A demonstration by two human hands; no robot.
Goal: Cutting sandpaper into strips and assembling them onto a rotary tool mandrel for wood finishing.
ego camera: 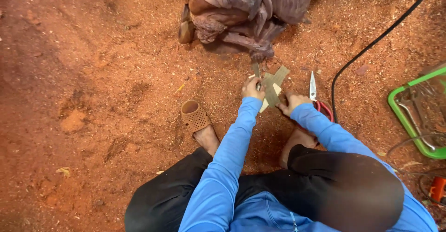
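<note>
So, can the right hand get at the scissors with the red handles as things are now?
Probably yes. The scissors lie on the sawdust floor just beside the right hand, with nothing between them. But that hand rests on the sandpaper strips, so it must let go first.

You sit on red dirt ground (pixel 93 74). At twelve o'clock lies a carved wood piece (pixel 246 13). Scissors (pixel 315 95) and a green tray (pixel 411 116) lie at three o'clock.

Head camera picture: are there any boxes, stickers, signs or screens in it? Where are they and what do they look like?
None show: no package, label, sign or screen.
Nearest to a container: a green-rimmed tray at the right edge, on the red sawdust floor.
Both hands, left hand and right hand, only touch plain brown sandpaper strips.
</note>
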